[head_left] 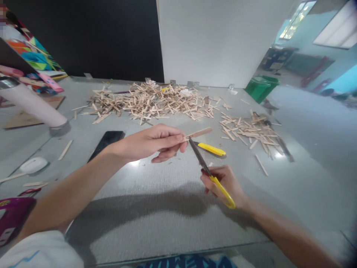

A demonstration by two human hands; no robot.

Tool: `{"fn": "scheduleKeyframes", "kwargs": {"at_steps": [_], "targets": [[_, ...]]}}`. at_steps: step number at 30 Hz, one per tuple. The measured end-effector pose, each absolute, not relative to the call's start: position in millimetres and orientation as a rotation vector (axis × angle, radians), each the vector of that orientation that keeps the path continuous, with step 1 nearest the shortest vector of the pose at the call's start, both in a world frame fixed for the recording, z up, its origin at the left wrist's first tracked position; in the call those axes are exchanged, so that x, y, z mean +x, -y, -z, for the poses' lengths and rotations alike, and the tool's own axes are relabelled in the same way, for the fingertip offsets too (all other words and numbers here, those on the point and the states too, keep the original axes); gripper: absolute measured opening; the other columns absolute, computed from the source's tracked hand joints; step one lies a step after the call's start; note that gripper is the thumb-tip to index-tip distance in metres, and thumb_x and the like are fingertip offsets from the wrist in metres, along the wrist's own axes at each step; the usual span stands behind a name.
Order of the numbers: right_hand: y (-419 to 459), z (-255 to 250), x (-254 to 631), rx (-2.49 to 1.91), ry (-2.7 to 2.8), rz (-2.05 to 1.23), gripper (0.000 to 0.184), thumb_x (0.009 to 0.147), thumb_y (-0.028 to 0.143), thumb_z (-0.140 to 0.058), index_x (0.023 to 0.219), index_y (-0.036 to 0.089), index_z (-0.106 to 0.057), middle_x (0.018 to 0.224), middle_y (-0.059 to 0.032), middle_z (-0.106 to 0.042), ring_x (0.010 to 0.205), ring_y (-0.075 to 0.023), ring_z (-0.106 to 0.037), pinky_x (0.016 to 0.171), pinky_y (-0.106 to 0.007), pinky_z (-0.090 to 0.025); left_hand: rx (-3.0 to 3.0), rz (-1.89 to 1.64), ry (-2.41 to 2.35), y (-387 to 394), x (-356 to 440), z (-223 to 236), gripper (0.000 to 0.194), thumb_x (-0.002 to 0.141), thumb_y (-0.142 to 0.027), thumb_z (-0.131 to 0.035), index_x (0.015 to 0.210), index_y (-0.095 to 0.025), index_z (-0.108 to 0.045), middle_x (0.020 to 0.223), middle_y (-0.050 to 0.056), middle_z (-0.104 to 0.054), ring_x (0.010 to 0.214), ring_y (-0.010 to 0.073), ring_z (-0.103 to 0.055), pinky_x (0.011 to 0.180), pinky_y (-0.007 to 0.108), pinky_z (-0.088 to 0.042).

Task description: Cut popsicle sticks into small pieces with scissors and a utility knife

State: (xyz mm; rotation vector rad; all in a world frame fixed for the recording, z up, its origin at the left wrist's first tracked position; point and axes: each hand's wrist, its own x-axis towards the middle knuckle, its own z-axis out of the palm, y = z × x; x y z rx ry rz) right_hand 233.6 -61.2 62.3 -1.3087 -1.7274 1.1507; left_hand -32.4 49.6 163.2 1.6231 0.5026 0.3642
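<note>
My left hand (164, 143) pinches one end of a flat wooden craft stick (201, 133) between thumb and fingers, above the grey table. The stick's other end points right. In my right hand (225, 182) is a pair of scissors (201, 158) with yellow handles and dark blades. Their blade tips meet the stick close to my left fingertips. From this angle I cannot tell how far the blades are apart. Just behind the scissors lies a yellow utility knife (211, 149) on the table.
A large heap of wooden sticks (156, 102) lies along the upright panel; a smaller pile (251, 128) sits right. A black phone (107, 143), a white mouse (34, 164), a pale bottle (36, 104) and a purple item (16, 216) are left. A green bin (260, 89) stands beyond.
</note>
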Motion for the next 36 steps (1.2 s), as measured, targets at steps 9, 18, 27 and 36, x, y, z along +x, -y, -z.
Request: {"fn": "scheduleKeyframes", "kwargs": {"at_steps": [9, 18, 27, 36], "targets": [[62.1, -54.8, 231.5, -1.368, 1.764, -1.155, 0.047, 0.100, 0.050, -0.062, 0.063, 0.024, -0.050, 0.054, 0.0029, -0.047, 0.047, -0.0114, -0.047, 0.047, -0.025, -0.036, 1.880, -0.444, -0.678, -34.1, -35.2, -165.6, 0.023, 0.118, -0.032, -0.053, 0.139, -0.022, -0.056, 0.096, 0.005, -0.079, 0.078, 0.0167, -0.072, 0.059, 0.022, -0.056], [64.1, -45.7, 230.8, -1.389, 1.794, -1.011, 0.043, 0.097, 0.046, -0.064, 0.064, 0.024, -0.047, 0.057, 0.0031, -0.044, 0.052, -0.0127, -0.048, 0.050, -0.027, -0.036, 1.704, -0.436, -0.500, -28.2, -27.4, -165.3, 0.020, 0.122, -0.031, -0.046, 0.119, -0.019, -0.061, 0.077, 0.000, -0.074, 0.056, 0.0120, -0.066, 0.052, 0.021, -0.053], [59.3, -53.2, 233.9, -1.262, 1.887, -0.923, 0.041, 0.097, 0.041, -0.059, 0.064, 0.025, -0.042, 0.052, 0.0029, -0.049, 0.047, -0.0106, -0.044, 0.051, -0.028, -0.029, 1.349, -0.391, -0.262, -32.0, -24.4, -152.7, 0.021, 0.118, -0.043, -0.060, 0.116, -0.022, -0.063, 0.074, 0.001, -0.075, 0.049, 0.0122, -0.066, 0.043, 0.019, -0.044], [55.2, -47.4, 235.8, -1.195, 1.913, -0.958, 0.042, 0.098, 0.038, -0.061, 0.063, 0.026, -0.039, 0.050, 0.0042, -0.048, 0.046, -0.0096, -0.042, 0.050, -0.028, -0.026, 1.279, -0.381, -0.070, -39.9, -16.6, -136.4, 0.021, 0.118, -0.043, -0.060, 0.122, -0.023, -0.065, 0.076, 0.003, -0.079, 0.050, 0.0152, -0.072, 0.050, 0.022, -0.056]]}}
